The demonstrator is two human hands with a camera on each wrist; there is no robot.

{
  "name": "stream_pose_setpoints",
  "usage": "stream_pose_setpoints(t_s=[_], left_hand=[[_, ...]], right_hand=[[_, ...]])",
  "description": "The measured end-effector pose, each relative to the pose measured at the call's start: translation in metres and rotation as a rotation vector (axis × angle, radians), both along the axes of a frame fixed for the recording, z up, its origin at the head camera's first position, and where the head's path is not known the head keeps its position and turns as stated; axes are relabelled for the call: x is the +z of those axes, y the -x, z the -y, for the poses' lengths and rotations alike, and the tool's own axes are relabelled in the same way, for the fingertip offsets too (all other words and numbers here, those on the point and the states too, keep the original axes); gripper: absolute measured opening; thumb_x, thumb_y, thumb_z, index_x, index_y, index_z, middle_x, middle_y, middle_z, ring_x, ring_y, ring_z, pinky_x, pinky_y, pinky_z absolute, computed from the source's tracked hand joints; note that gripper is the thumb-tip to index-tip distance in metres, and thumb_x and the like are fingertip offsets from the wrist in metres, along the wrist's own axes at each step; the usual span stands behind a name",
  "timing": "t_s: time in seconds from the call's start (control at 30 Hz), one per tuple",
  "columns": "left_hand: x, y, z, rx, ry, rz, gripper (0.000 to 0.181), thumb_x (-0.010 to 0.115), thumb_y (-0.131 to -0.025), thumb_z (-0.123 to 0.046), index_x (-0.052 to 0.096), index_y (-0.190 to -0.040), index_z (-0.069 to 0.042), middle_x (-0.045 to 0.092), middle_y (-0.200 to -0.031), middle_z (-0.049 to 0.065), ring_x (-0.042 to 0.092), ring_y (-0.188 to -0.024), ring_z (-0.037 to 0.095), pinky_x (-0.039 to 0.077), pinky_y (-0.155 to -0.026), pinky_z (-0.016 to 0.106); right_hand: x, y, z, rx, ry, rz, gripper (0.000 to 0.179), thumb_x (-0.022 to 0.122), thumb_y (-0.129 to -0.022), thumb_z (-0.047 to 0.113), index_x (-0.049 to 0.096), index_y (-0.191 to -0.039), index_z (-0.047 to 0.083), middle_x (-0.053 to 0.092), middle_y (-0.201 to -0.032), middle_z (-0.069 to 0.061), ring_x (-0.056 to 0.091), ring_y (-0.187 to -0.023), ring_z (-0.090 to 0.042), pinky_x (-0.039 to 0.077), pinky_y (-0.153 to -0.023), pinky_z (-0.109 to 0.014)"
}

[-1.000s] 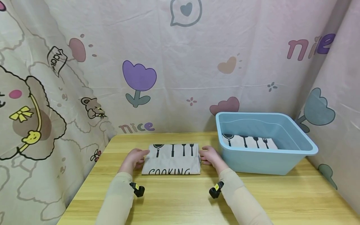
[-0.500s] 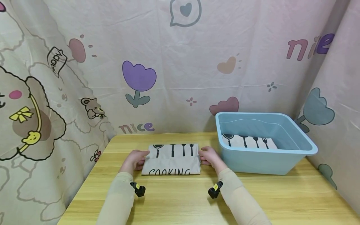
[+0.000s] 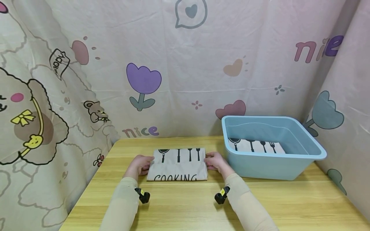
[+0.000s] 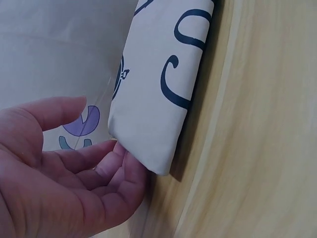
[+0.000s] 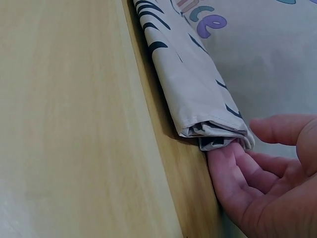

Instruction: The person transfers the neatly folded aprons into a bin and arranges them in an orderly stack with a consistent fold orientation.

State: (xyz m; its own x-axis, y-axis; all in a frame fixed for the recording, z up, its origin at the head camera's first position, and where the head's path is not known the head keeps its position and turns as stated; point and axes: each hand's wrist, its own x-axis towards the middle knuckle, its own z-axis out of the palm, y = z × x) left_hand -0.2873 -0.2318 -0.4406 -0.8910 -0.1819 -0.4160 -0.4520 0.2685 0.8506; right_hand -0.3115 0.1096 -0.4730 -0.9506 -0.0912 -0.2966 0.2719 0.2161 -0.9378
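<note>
A folded off-white cloth (image 3: 177, 166) printed with black kitchen utensils and the word COOKING lies on the table between the hands. At its left end is the left hand (image 3: 141, 163); in the left wrist view its fingertips (image 4: 119, 153) are tucked under the cloth's edge, with the thumb raised apart from it. The right hand (image 3: 216, 161) is at the opposite end. Its fingers (image 5: 230, 168) reach beneath the layered fold, while the thumb (image 5: 277, 128) stays off the cloth. The parts of the fingers under the cloth are hidden.
A light blue plastic bin (image 3: 268, 165) stands close to the right hand. Inside it lies another cloth (image 3: 257, 146) with the same utensil print. The wooden table (image 3: 179, 208) backs onto a patterned curtain (image 3: 185, 70), which also hangs at both sides.
The folded cloth and the left hand have shifted very slightly to the right. The right hand is nearly where it was, and the bin has not moved.
</note>
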Motion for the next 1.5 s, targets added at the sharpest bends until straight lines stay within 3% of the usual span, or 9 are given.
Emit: stream_pose_setpoints(t_s=[0.2,0.37,0.6,0.77,1.13,1.23,1.4,1.5], left_hand=[[-0.005,0.004,0.0,-0.003,-0.006,-0.009,0.023,0.062,-0.096,-0.014,0.057,-0.109,0.004,0.06,-0.084,0.007,0.056,-0.07,0.015,0.053,-0.063,0.028],[-0.01,0.005,0.0,-0.025,-0.021,-0.035,0.021,0.06,-0.095,-0.008,0.058,-0.11,0.007,0.06,-0.076,0.003,0.055,-0.065,0.012,0.052,-0.06,0.025],[-0.012,0.0,-0.002,-0.054,-0.049,-0.071,0.046,0.058,-0.095,-0.003,0.047,-0.137,0.011,0.066,-0.099,0.012,0.06,-0.077,0.015,0.054,-0.066,0.03],[-0.016,0.0,-0.002,-0.063,-0.05,-0.076,0.047,0.058,-0.096,-0.003,0.046,-0.14,0.008,0.064,-0.114,0.02,0.063,-0.086,0.021,0.056,-0.07,0.036],[-0.015,-0.003,-0.001,-0.031,-0.085,-0.147,0.049,0.057,-0.096,-0.004,0.046,-0.142,0.004,0.063,-0.119,0.023,0.065,-0.085,0.022,0.056,-0.067,0.036],[-0.014,-0.006,0.0,-0.012,-0.129,-0.183,0.049,0.056,-0.096,-0.003,0.045,-0.143,0.004,0.065,-0.115,0.021,0.065,-0.083,0.02,0.057,-0.067,0.037],[-0.009,-0.011,0.003,0.019,-0.22,-0.229,0.049,0.058,-0.095,-0.001,0.046,-0.142,0.004,0.07,-0.104,0.012,0.066,-0.079,0.015,0.057,-0.067,0.036],[-0.004,-0.014,0.004,0.018,-0.235,-0.246,0.05,0.059,-0.095,-0.001,0.045,-0.143,0.004,0.069,-0.108,0.012,0.067,-0.08,0.015,0.058,-0.068,0.036]], right_hand=[[-0.001,0.0,-0.001,0.011,0.062,0.004,0.049,0.063,-0.093,0.0,0.046,-0.138,-0.012,0.063,-0.117,-0.026,0.067,-0.085,-0.021,0.058,-0.077,-0.035],[-0.003,0.0,-0.003,0.0,0.092,0.005,0.051,0.063,-0.092,0.001,0.046,-0.138,-0.012,0.066,-0.111,-0.023,0.067,-0.081,-0.019,0.058,-0.075,-0.034],[-0.005,-0.002,-0.002,-0.046,0.153,0.016,0.05,0.063,-0.093,0.004,0.045,-0.137,-0.011,0.067,-0.108,-0.02,0.065,-0.081,-0.018,0.058,-0.074,-0.034],[-0.005,-0.004,0.0,-0.063,0.185,0.026,0.051,0.063,-0.093,0.005,0.045,-0.139,-0.009,0.064,-0.116,-0.022,0.065,-0.087,-0.021,0.057,-0.076,-0.037],[-0.003,-0.005,0.007,-0.112,0.189,-0.048,0.049,0.06,-0.092,-0.001,0.046,-0.138,-0.008,0.062,-0.114,-0.023,0.064,-0.081,-0.019,0.058,-0.069,-0.034],[0.001,-0.006,0.007,-0.121,0.214,-0.061,0.05,0.059,-0.091,-0.002,0.045,-0.139,-0.007,0.061,-0.116,-0.023,0.064,-0.081,-0.019,0.058,-0.068,-0.033],[0.012,-0.008,0.005,-0.105,0.267,-0.076,0.052,0.057,-0.09,-0.005,0.043,-0.14,-0.007,0.061,-0.11,-0.021,0.059,-0.067,-0.014,0.052,-0.055,-0.026],[0.015,-0.009,0.005,-0.107,0.28,-0.086,0.052,0.057,-0.09,-0.006,0.044,-0.14,-0.006,0.061,-0.108,-0.018,0.057,-0.064,-0.013,0.048,-0.051,-0.024]])
